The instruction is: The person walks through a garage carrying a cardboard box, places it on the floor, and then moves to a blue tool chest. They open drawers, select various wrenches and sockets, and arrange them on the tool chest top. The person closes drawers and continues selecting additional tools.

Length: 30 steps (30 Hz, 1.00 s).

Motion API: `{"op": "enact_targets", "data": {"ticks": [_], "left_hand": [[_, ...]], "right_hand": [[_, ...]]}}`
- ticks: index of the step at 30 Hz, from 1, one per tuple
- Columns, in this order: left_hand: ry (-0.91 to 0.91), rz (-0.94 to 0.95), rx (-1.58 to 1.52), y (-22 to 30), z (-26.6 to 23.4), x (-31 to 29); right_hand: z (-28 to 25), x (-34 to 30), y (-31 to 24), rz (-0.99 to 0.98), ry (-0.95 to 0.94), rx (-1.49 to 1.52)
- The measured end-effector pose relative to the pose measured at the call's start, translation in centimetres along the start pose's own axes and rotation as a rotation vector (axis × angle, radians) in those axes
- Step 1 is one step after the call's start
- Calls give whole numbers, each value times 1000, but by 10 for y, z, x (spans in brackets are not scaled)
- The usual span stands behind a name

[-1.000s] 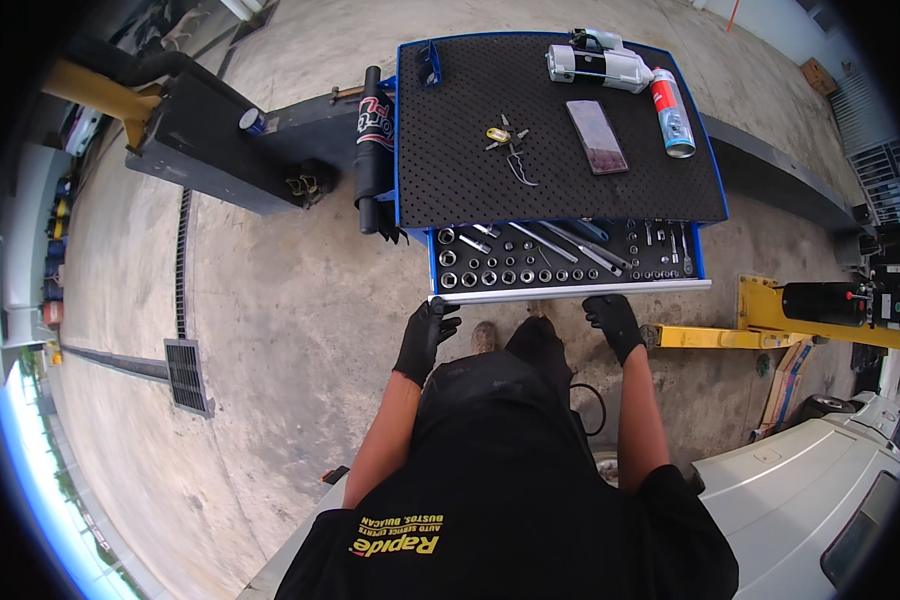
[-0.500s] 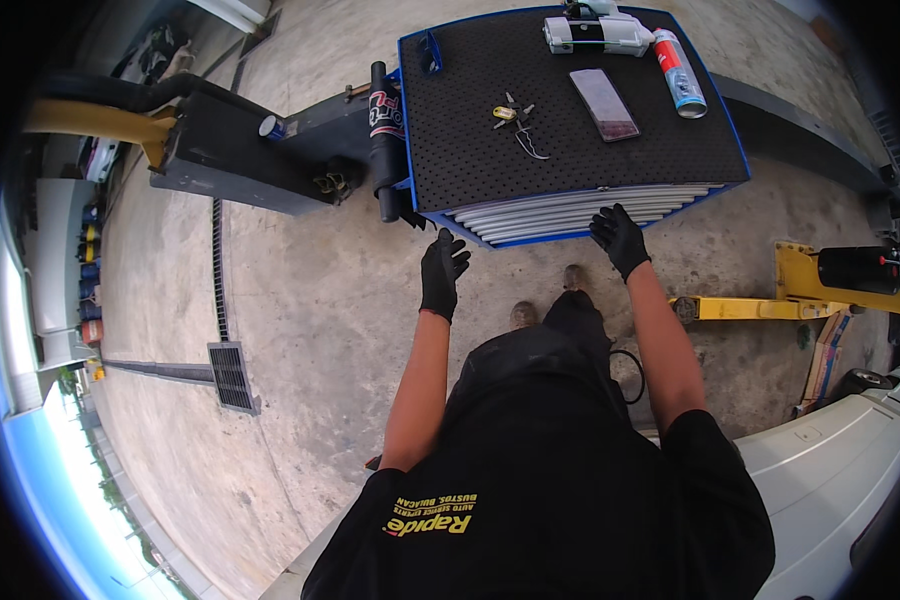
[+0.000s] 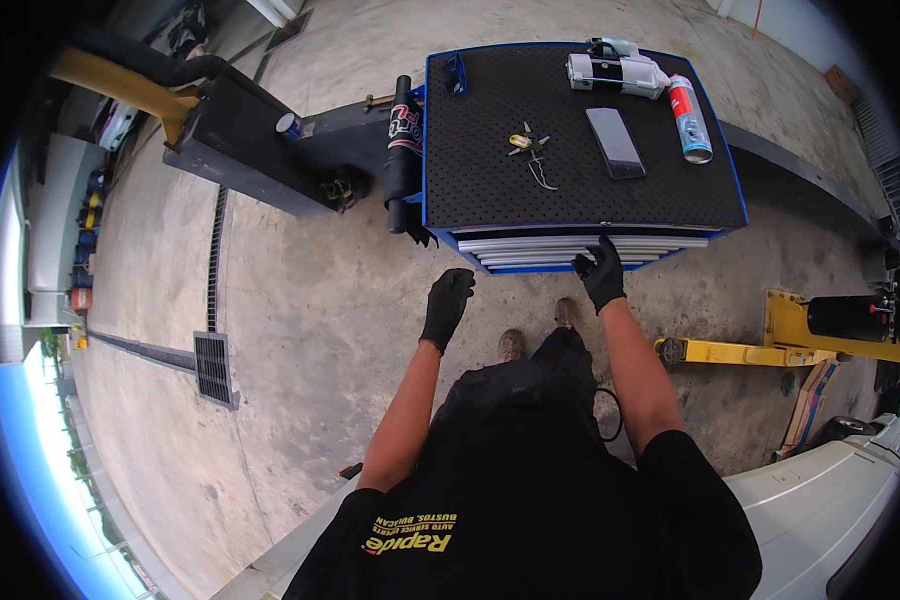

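A blue tool cabinet (image 3: pixel 435 205) with silver drawer edges (image 3: pixel 530 246) stands in front of me. My right hand (image 3: pixel 602 277), in a black glove, is up against the drawer fronts, fingers spread and partly bent. Whether its fingertips touch a drawer edge I cannot tell. My left hand (image 3: pixel 447 307), also gloved in black, is held in the air left of the drawers, its fingers curled in and no object visible in it. On the cabinet's black perforated mat (image 3: pixel 500 195) lie a bunch of keys (image 3: pixel 523 143) with a carabiner-like clip (image 3: pixel 542 174) and a phone (image 3: pixel 616 144).
A starter motor (image 3: pixel 618 75) and a spray can (image 3: pixel 691 120) lie at the mat's far right, a small blue item (image 3: pixel 455 74) far left. A black cylinder (image 3: pixel 400 155) hangs on the cabinet's left side. Yellow lift arm (image 3: pixel 730 353) at right; white vehicle (image 3: pixel 810 500) behind me.
My left hand has curled its fingers. My right hand has moved slightly left along the drawer fronts. The whole view has shifted, with the cabinet lower in it.
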<state>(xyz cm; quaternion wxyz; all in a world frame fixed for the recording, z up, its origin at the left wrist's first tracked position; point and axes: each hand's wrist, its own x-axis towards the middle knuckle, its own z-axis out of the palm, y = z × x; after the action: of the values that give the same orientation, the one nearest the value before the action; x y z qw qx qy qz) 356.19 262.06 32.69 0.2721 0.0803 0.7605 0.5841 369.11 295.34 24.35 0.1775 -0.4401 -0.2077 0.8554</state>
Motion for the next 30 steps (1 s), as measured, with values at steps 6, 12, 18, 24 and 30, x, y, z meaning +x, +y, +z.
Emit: {"op": "enact_targets", "data": {"ticks": [6,12,18,24,30], "left_hand": [[56,220,559,-5,6,-4],[-80,409,942,-22,16,-27],[-173,336,945,-48,24,-49],[-94,458,999,-69,31,-59],[-105,476,1084,-83,36,-61]], "right_hand": [[-55,-69,17,-30,80,-361],[-102,-142,35,13,92,-515],[-125,-175,56,-15,104,-561],[-134,-188,62,-18,143,-565],[-140,-191,65,-34,145,-526]]}}
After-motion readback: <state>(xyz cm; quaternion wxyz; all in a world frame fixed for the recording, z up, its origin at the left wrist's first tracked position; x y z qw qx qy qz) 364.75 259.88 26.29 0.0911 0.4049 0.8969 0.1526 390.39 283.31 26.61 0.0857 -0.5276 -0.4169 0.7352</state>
